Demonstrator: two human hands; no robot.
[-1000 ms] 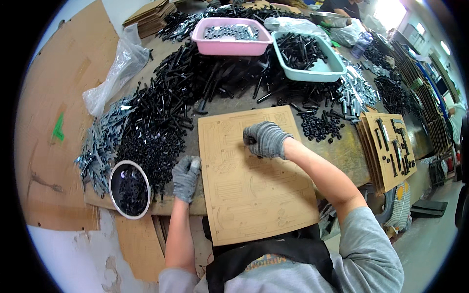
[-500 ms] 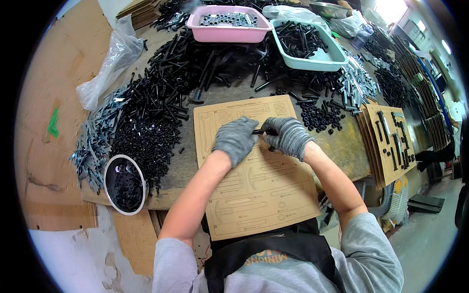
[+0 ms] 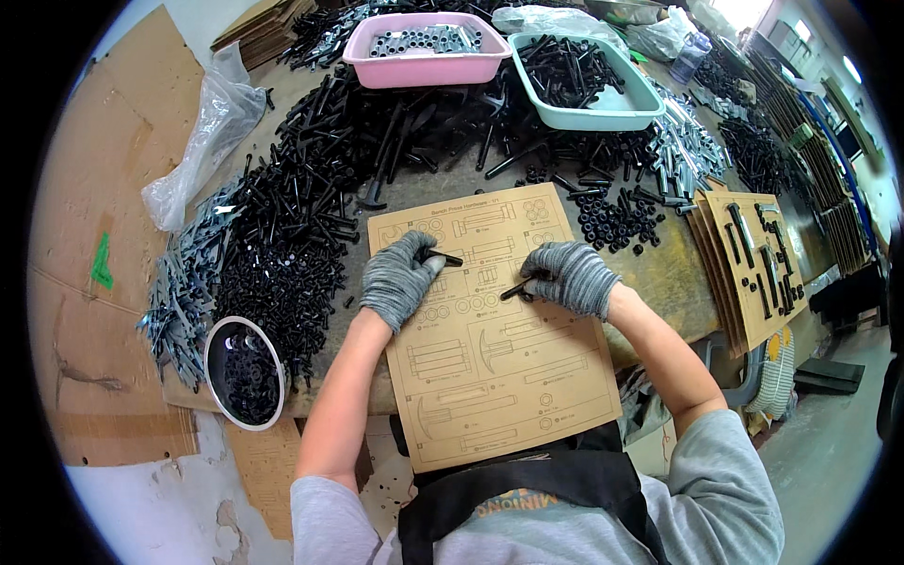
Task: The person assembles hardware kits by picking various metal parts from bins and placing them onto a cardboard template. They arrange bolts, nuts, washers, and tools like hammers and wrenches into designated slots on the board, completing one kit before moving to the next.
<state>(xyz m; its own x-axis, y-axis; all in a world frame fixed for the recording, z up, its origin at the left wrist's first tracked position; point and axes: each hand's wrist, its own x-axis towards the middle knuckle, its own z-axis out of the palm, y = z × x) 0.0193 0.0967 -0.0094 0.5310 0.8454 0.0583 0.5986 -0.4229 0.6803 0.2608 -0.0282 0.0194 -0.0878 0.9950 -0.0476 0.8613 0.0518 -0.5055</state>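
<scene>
A brown cardboard sheet (image 3: 508, 377) printed with outlines of bolts, nuts and hammers lies in front of me, its near edge against my lap. My left hand (image 3: 399, 281), in a grey knitted glove, is closed on a short black bolt (image 3: 452, 260) over the sheet's upper left part. Over the right part, my gloved right hand (image 3: 571, 276) pinches another black bolt (image 3: 514, 291), which points to the left. A small dark piece (image 3: 527, 298) shows under the right fingertips; I cannot tell its kind.
Black bolts (image 3: 311, 169) are heaped behind and left, beside silvery strips (image 3: 184, 292) and a white-rimmed bowl (image 3: 210, 377). A pink tub (image 3: 424, 73) and a mint tub (image 3: 593, 120) stand at the back. Black nuts (image 3: 617, 221) lie right, near stacked boards with hardware attached (image 3: 744, 320).
My hands have moved apart from the sheet's upper middle, the left toward the left and the right slightly right and down. A black bolt now shows in each hand.
</scene>
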